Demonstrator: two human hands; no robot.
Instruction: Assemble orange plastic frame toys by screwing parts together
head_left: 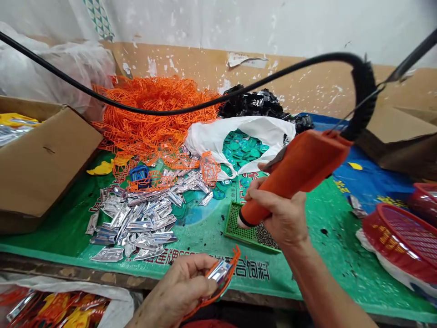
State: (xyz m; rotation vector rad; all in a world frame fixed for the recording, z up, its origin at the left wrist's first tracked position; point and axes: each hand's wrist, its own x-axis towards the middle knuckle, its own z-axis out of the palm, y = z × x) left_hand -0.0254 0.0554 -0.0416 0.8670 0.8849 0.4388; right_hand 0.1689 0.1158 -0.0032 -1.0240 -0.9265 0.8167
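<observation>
The left hand (186, 284) pinches a silver piece (219, 271) together with an orange frame (232, 269) at the surface's (205, 228) near edge. The right hand (285, 214) is closed around an orange power tool (295, 168), its tip over a green tray (251, 234) of small metal parts (268, 236).

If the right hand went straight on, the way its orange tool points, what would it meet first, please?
Most likely the green tray: the orange tool in the right hand points down at it. I cannot tell whether they already touch.
</observation>
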